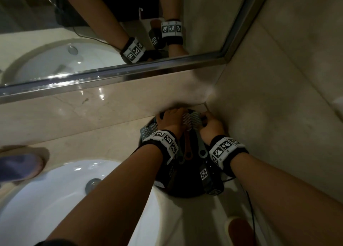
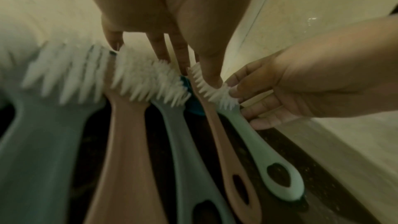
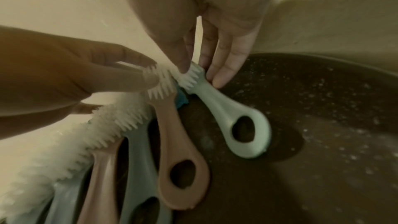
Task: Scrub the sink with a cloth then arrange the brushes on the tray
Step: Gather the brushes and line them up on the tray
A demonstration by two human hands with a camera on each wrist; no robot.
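Observation:
A dark round tray (image 1: 185,192) sits in the counter corner and holds several brushes with white bristles, their handles pointing toward me. My right hand (image 1: 209,119) pinches the bristle head of the small mint brush (image 2: 247,134), the rightmost one, which lies on the tray (image 3: 301,108). My left hand (image 1: 172,117) reaches in with straight fingers (image 2: 172,54) whose tips touch the bristles of the small pink brush (image 3: 170,125) beside it. Larger blue-grey (image 2: 38,142) and pink (image 2: 125,142) brushes lie side by side to the left.
The white sink (image 1: 46,199) with its drain (image 1: 91,183) is at the lower left. A purple cloth (image 1: 18,167) lies on the counter at the left edge. A mirror (image 1: 111,41) and tiled walls close the corner behind the tray. A brown object (image 1: 239,231) stands near the front right.

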